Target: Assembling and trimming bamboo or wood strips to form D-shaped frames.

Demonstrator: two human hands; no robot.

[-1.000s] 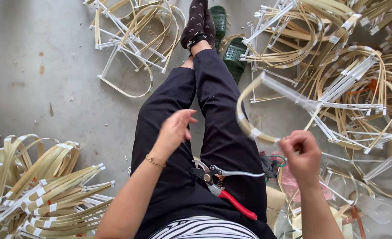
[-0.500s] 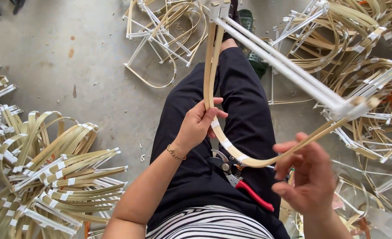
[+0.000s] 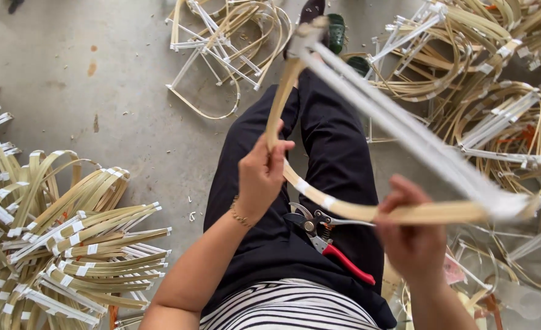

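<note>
- Item held: one bamboo frame (image 3: 368,211), a curved tan strip closed by a straight white bar, raised above my lap. All places below are given relative to this frame.
- My left hand (image 3: 261,174): closed around the curved strip on its near-left stretch, thumb over the top.
- My right hand (image 3: 411,235): clamped on the strip just under the corner where the white bar meets it. The two hands are apart, one at each side of the bow.
- Pruning shears (image 3: 328,241), red handle: lying loose on my black trousers directly below the frame, blades towards my left hand, touching neither hand.
- Finished-looking frames (image 3: 69,244): heaped on the concrete floor well to the left; a tangled pile (image 3: 502,110) lies beyond and to the right.
- Risk, bowed strip: I judge it is under spring tension; a slack grip at either hand could let it whip open or split at a taped joint.
- Risk, shears: any shift of my legs could slide them off my lap, or my left wrist could drop onto the blades.
- Risk, far end of the bar: it is blurred, and could snag the pile beyond.
</note>
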